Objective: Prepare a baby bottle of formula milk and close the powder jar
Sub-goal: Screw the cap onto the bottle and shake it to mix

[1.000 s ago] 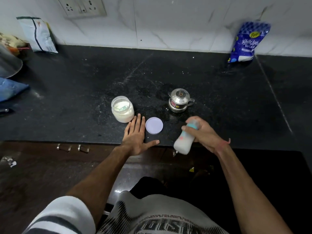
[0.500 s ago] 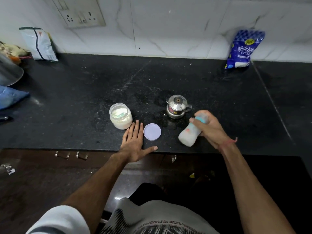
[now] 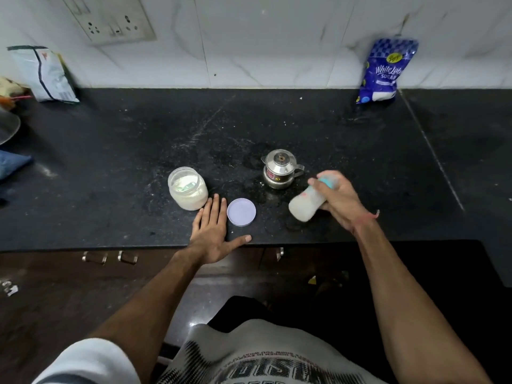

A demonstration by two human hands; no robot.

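My right hand is shut on the baby bottle, which holds white milk, has a teal cap end and is tilted with its base toward me; it is motion-blurred above the black counter. The open clear powder jar stands left of centre with white powder and a scoop inside. Its pale lilac lid lies flat beside it. My left hand rests flat and open on the counter between jar and lid, close to both.
A small steel pot with a lid stands just behind the bottle. A blue sugar bag leans on the back wall at right, a grey packet at far left. The counter's front edge runs under my left palm.
The bottle in my right hand has moved up and away from me, from beyond the counter edge to above the counter beside the steel pot. My left hand has stayed flat.
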